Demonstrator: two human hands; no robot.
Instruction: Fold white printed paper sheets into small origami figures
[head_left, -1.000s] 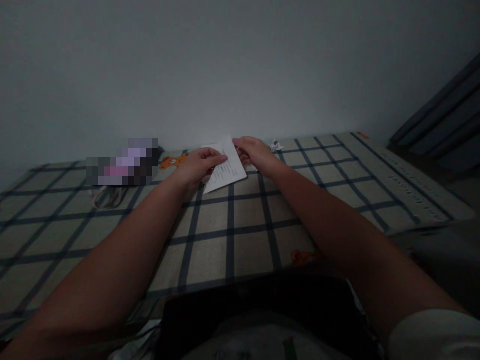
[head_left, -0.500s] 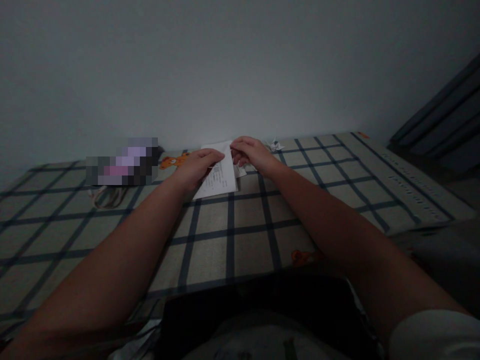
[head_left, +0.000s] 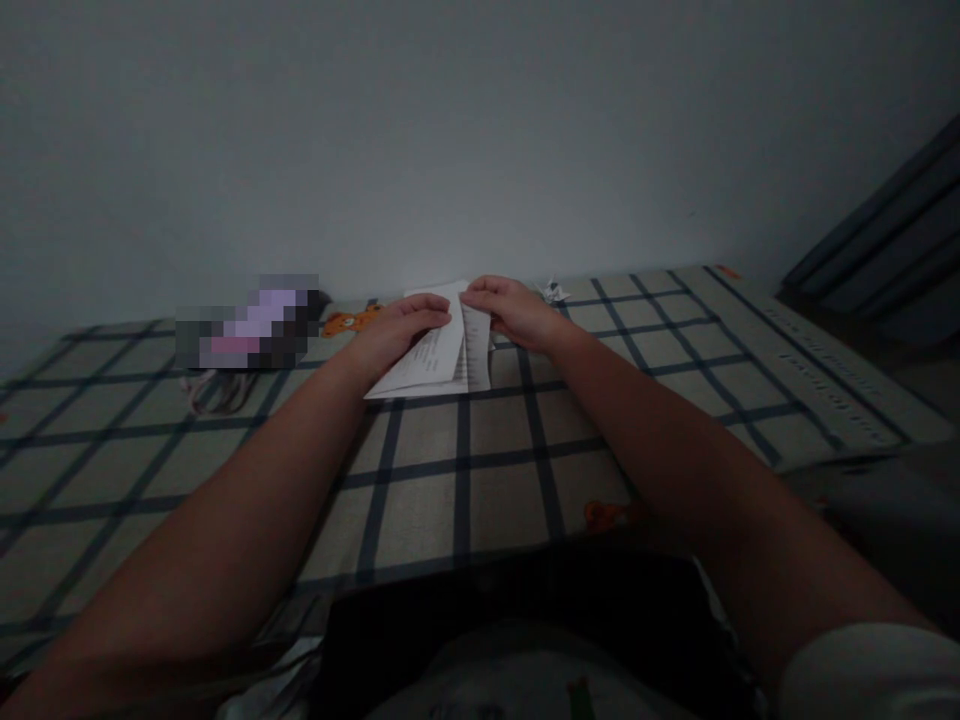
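Between my hands, near the far edge of the cloth-covered surface, is a folded sheet of printed paper [head_left: 442, 362] with several layers showing. My left hand [head_left: 395, 330] grips its left side, thumb on top and fingers bent over it. At the upper right edge, my right hand [head_left: 510, 308] pinches the paper between thumb and fingers, and the layers stand slightly apart there. The fingertips under the sheet are hidden. A small folded or crumpled white paper piece [head_left: 555, 291] lies just beyond my right hand.
A checked cloth [head_left: 495, 500] with bear prints covers the surface. At the left lies a blurred-out purple and dark object [head_left: 259, 325] with a looped cord [head_left: 221, 390] beside it. The wall [head_left: 480, 140] rises behind; a dark curtain [head_left: 885, 220] hangs at the right.
The paper has opened out: a printed layer now shows on its right under my right hand, and its lower left corner reaches further left. Both hands have barely moved.
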